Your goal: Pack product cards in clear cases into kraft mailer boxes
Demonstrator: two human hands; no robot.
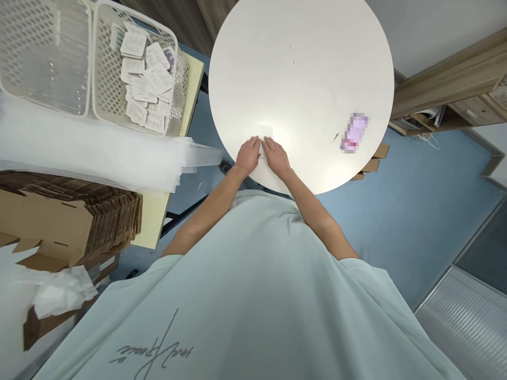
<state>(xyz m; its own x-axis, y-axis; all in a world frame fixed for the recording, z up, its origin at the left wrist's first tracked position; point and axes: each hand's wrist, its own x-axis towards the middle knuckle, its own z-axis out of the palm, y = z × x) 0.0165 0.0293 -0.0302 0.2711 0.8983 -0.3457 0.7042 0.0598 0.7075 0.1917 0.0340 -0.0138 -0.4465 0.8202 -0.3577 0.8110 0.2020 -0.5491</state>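
Note:
My left hand (248, 155) and my right hand (277, 157) rest close together at the near edge of a white round table (301, 84). The fingers of both point forward, stretched out and laid flat, with a narrow gap between the hands. Beneath and just beyond the fingertips is a small, flat, whitish square piece (263, 130), partly covered by them. It hardly stands out from the tabletop, so I cannot tell its kind.
A pixelated pinkish object (355, 133) lies on the table's right. At left, a side table (152, 219) bears a white basket (180, 100) of small white packets, a basket of clear plastic (55, 63), translucent sheets (91, 150) and stacked flattened cardboard boxes (114, 216).

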